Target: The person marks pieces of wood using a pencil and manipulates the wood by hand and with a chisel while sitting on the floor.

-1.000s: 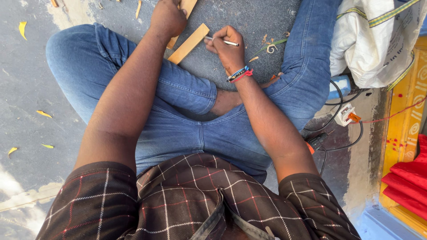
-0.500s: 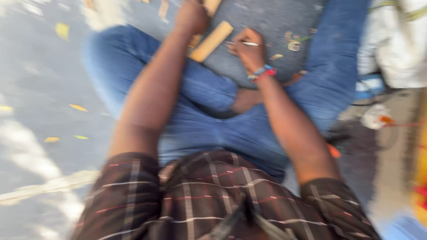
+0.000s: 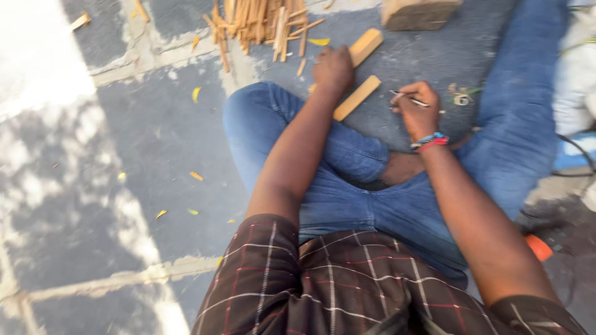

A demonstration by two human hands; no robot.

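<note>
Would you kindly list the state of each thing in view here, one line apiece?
left hand: closed grip, resting on a wooden piece.
right hand: grip closed on a thin pencil-like tool.
thin tool: held, tip pointing left, off the ground.
near wooden piece: lying flat, diagonal, between the hands.
far wooden piece: flat, partly under the left hand.
stick pile: loose, scattered heap.
wooden block: sitting on the ground, cut off by the frame.

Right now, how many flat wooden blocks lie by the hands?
2: one block under the left hand, partly covered; another block on the ground between it and the right hand. More may be hidden.
</note>
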